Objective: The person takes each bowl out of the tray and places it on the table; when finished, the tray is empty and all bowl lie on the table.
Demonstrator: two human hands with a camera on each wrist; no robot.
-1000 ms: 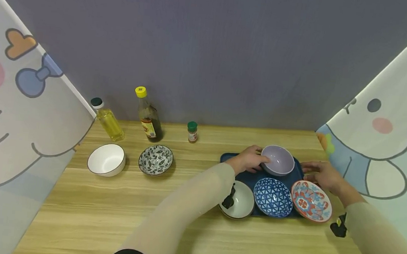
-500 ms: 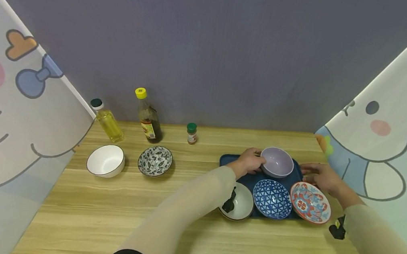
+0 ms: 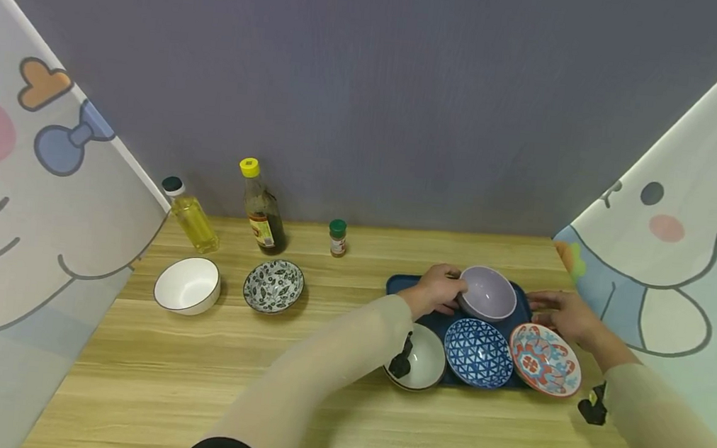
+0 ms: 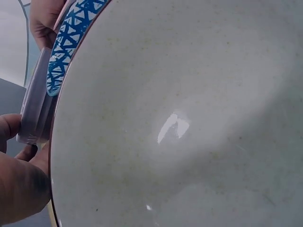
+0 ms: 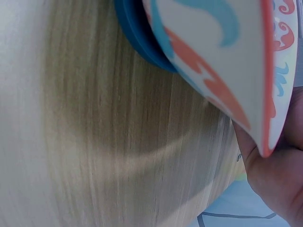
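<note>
From the head view, I see the person's left hand (image 3: 436, 288) pinching the lilac bowl (image 3: 488, 294) by its left side, over the back part of a dark blue tray (image 3: 401, 282). The right hand (image 3: 566, 318) is at the tray's right end, behind a red floral bowl (image 3: 545, 360); whether its fingers grip anything, I cannot tell. Along the front of the tray, left to right, are a cream bowl (image 3: 430, 358), a blue-patterned bowl (image 3: 479, 353) and the red floral one. Well apart to the left, a white bowl (image 3: 187, 284) and a leaf-patterned bowl (image 3: 273, 286) stand on the wooden table (image 3: 191, 380), two bottles (image 3: 264, 223) and a green-capped jar (image 3: 337, 238) behind.

In the left wrist view, the cream bowl fills most of the picture; past its rim, the lilac bowl shows edge-on, caught between thumb and fingers.

In the right wrist view, the red floral bowl overhangs the tray's corner and hides the right fingertips.
</note>
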